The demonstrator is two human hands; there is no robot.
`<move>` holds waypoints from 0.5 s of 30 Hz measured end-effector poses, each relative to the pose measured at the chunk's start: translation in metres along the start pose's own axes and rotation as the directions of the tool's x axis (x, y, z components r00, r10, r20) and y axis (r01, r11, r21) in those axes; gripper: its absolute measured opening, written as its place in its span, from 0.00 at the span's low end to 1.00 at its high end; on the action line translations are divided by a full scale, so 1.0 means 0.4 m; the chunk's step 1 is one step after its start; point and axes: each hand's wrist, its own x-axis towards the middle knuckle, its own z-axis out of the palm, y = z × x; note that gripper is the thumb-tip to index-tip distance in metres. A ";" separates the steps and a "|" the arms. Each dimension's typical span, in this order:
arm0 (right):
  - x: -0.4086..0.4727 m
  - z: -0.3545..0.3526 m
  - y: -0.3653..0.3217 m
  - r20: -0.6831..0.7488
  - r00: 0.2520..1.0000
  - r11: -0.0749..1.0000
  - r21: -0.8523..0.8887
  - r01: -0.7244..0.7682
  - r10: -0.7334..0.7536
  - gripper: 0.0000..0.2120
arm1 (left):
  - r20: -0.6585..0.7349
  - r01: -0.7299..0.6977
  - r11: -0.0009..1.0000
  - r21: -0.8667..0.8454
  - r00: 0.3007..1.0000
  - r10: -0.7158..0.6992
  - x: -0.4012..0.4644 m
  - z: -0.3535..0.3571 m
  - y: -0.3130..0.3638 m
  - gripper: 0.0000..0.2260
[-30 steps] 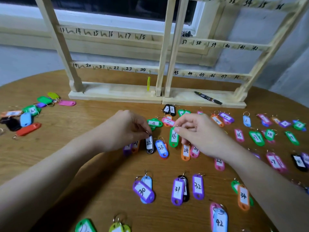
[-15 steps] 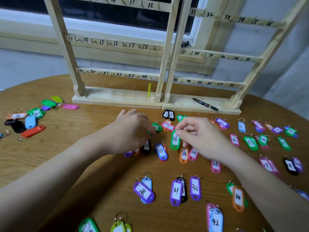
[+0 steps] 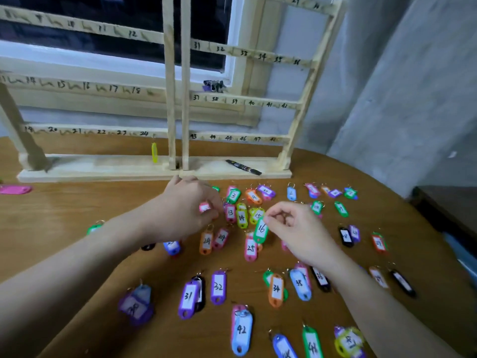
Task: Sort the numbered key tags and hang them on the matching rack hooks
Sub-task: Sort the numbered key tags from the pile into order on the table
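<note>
— On the worktop (image 3: 77,228) just in front of the rack, what's different from a moment ago?

— The green tag 16 (image 3: 261,229) lay flat among the others half a second back. Now its ring end is raised off the wood, pinched at the top by the right hand (image 3: 296,233), and the tag dangles tilted over the pink tag 25 (image 3: 250,249). The view has also swung up and to the right, so more of the wooden key rack (image 3: 178,99) shows.

— And for the sorting?

— My guess is that 16 is being picked out, either to line it up after the yellow tags 14 (image 3: 241,217) and 15 (image 3: 257,215) or to carry it to the hook marked 16 on the rack's left half. Only one yellow tag (image 3: 154,152) hangs there so far, below the 24 mark, so nearly everything is still to be hung.

— How are the hands set?

— Right hand: thumb and forefinger closed on the top of tag 16, the other fingers curled loosely behind. Left hand (image 3: 185,210): fingers bent down over a pink tag (image 3: 205,207) beside tag 13 (image 3: 230,212), touching it. Whether it truly grips it, I cannot tell; the knuckles hide the fingertips.
</note>
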 end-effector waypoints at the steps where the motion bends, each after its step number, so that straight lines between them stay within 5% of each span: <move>1: 0.004 -0.015 0.011 -0.021 1.000 1.000 0.002 -0.016 0.016 0.05 | 0.006 -0.006 1.000 0.008 1.000 0.006 0.009 0.006 0.008 0.04; 7: 0.085 -0.070 0.055 -0.185 0.976 0.989 -0.066 -0.129 0.115 0.07 | 0.028 -0.019 1.000 0.016 0.999 0.019 0.048 0.031 0.041 0.05; 15: 0.154 -0.085 0.048 -0.060 0.985 0.921 -0.349 -0.170 0.159 0.05 | 0.044 0.010 0.999 0.033 0.999 -0.011 0.044 0.035 0.027 0.05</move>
